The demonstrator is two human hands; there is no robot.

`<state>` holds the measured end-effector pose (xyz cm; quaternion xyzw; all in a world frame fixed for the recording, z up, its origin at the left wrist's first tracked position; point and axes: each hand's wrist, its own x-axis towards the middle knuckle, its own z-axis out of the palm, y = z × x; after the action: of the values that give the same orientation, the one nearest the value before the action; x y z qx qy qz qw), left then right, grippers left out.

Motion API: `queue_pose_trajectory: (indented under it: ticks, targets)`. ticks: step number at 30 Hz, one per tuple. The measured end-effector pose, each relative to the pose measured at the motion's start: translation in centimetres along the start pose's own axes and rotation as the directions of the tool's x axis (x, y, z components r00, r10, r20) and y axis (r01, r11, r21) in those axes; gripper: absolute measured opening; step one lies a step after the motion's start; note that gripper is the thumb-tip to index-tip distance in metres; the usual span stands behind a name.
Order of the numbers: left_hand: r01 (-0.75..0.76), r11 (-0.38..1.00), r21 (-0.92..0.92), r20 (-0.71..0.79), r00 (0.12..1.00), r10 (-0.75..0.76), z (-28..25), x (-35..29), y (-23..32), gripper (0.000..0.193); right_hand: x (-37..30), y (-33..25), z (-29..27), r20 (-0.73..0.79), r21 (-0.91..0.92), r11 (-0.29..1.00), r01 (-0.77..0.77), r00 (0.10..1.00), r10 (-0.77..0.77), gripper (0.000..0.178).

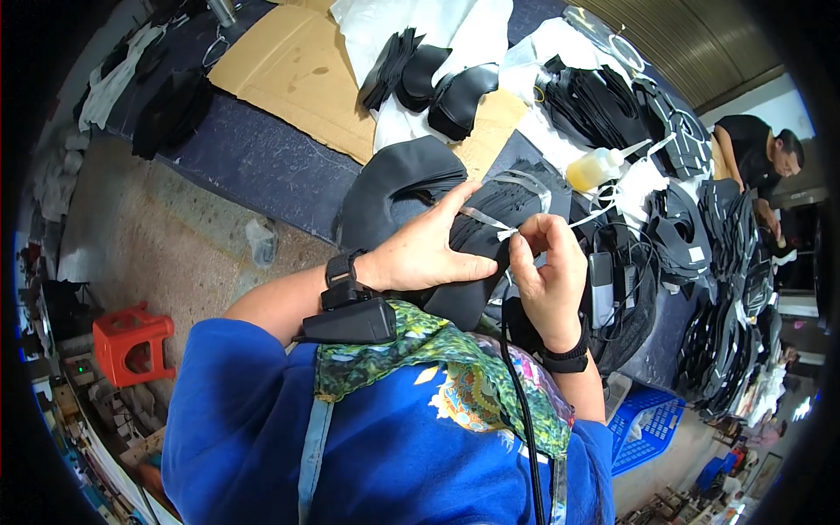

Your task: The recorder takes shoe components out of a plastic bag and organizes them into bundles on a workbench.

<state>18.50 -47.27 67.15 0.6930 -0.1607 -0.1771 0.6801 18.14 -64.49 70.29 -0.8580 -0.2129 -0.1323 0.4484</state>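
Note:
My left hand lies with thumb and fingers apart on a bundle of black curved sheet pieces at the table's edge. A thin pale tie strip runs across this bundle to a small white knot or bunched end. There my right hand pinches the tie strip between thumb and forefinger. Just beyond my left hand rests a stack of black crescent-shaped pieces. What lies beneath my hands is partly hidden.
Brown cardboard covers part of the dark blue table. A bottle of yellow liquid is right of the bundle, near a phone and cables. A red stool and blue basket stand below. A co-worker is far right.

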Motion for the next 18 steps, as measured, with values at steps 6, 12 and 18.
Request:
queue_pose_trajectory:
  ticks: [6,12,18]
  targets:
    - [-0.032,0.999,-0.029,0.020,0.999,0.033,-0.1,-0.1,-0.2,0.083,-0.4,0.5,0.5,-0.025,-0.073,0.965,0.254,0.966,-0.256,0.019]
    - [-0.101,0.988,0.121,0.003,0.995,0.102,-0.3,0.0,-0.6,0.081,-0.3,0.8,0.5,0.035,-0.167,0.917,0.363,0.931,-0.362,0.021]
    - [-0.048,0.992,0.120,0.001,0.999,0.048,-0.1,1.0,-3.2,0.077,-0.9,3.1,1.6,0.061,-0.188,0.954,0.232,0.973,-0.224,0.018]
